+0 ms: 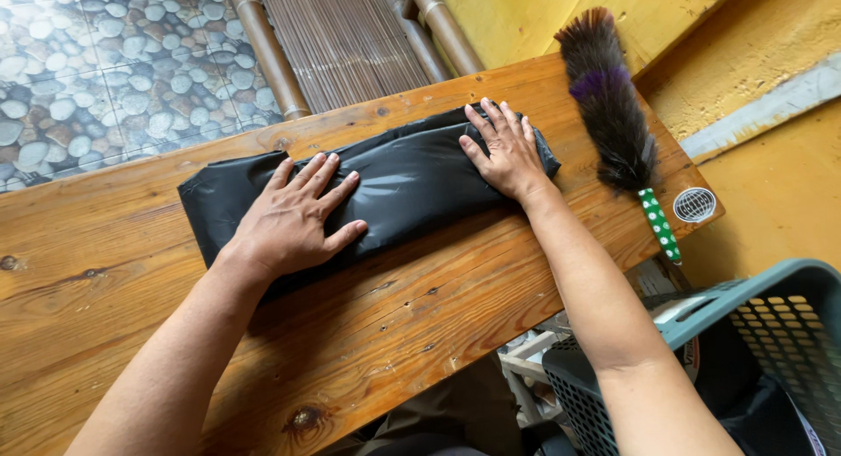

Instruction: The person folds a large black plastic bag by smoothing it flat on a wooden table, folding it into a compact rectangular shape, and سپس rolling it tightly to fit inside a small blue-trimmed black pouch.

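On black plastic bag [412, 180], both hands lie flat.

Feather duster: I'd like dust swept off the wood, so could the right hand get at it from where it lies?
Probably yes. The right hand lies flat on the black plastic bag, and the feather duster lies just beside it on the wooden table, with nothing between.

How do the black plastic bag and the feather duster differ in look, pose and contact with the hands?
The black plastic bag is smooth, glossy and folded flat; the feather duster is fluffy, dark brown with a purple band and a green dotted handle. The bag lies under the left hand and right hand; the duster lies untouched. Both rest on the wooden table.
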